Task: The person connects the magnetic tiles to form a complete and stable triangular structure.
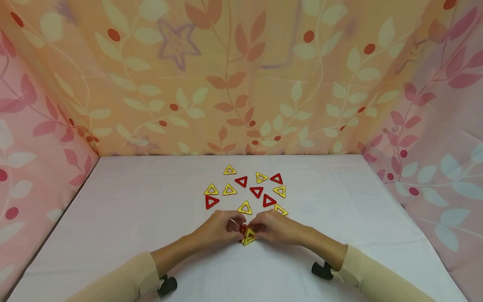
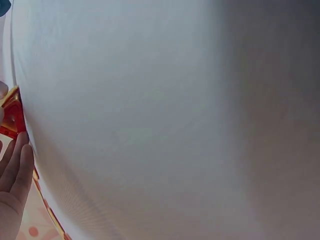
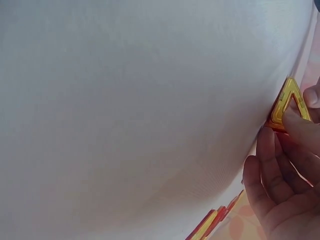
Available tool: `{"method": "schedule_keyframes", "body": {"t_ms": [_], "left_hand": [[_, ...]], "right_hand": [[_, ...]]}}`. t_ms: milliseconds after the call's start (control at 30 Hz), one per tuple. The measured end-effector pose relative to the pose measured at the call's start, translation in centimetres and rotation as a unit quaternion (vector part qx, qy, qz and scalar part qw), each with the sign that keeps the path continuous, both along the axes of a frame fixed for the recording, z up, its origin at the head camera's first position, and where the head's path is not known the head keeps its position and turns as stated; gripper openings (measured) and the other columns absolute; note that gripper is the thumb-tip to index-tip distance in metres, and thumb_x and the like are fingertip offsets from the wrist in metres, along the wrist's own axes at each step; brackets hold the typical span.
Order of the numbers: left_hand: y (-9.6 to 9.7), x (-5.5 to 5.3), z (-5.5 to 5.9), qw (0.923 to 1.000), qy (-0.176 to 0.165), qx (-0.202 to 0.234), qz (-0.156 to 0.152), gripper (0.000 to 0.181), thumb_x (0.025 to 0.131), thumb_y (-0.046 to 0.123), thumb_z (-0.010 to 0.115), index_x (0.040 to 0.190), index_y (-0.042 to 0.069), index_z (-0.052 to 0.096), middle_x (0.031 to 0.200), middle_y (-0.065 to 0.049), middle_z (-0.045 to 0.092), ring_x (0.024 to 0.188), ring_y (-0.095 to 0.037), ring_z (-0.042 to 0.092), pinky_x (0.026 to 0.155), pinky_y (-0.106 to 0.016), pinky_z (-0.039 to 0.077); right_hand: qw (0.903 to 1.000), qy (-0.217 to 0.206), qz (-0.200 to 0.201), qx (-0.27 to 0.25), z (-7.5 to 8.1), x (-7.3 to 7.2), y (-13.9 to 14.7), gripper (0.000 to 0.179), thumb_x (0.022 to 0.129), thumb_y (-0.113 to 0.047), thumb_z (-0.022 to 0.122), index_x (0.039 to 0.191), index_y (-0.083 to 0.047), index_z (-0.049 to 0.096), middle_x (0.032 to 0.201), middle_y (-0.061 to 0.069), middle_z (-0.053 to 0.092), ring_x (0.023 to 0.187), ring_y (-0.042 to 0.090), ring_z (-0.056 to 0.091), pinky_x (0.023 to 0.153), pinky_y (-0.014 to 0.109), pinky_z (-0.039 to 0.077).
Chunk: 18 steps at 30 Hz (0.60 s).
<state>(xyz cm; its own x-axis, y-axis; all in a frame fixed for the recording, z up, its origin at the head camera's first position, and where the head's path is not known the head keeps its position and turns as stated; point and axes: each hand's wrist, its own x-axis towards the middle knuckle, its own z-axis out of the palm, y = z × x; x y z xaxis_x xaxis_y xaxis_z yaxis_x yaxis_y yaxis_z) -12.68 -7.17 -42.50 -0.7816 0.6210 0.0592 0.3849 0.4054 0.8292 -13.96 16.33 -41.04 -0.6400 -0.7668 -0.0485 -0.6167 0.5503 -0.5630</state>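
Observation:
Near the front middle of the table, a small upright shape of joined red and yellow triangular magnetic tiles [image 1: 247, 242] stands between both hands. My left hand [image 1: 222, 224] holds its left side, thumb low and fingers arched above. In the left wrist view a red tile face [image 2: 19, 117] shows beside the fingers of that hand [image 2: 17, 175]. From the right, my right hand [image 1: 277, 226] pinches the shape. Its thumb lies across a yellow tile [image 3: 281, 107] in the right wrist view, with other fingers curled beneath. The far side of the shape is hidden.
Beyond the hands, several loose triangular tiles lie flat, among them a yellow one [image 1: 245, 213], a red one [image 1: 211, 206] and another red one [image 1: 279, 181]. One yellow tile [image 1: 281, 212] is partly covered by the right hand. Patterned cloth walls [image 1: 234, 105] enclose the white table [image 1: 132, 209].

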Motion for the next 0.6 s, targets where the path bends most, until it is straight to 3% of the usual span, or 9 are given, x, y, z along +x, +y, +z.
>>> {"method": "schedule_keyframes", "body": {"t_ms": [600], "left_hand": [[-0.3,1.7,-0.2,0.9990,-0.042,0.016,-0.006,0.024,0.086,0.006,0.077,0.109,0.006,0.069,0.101,0.000,0.071,0.083,-0.005,0.067,0.077,-0.019,0.054]], "right_hand": [[0.9987,-0.048,0.017,-0.006,0.0,1.3,0.3,0.027,0.089,-0.013,0.076,0.116,-0.012,0.073,0.102,-0.013,0.070,0.087,-0.003,0.061,0.083,0.020,0.052]]}}
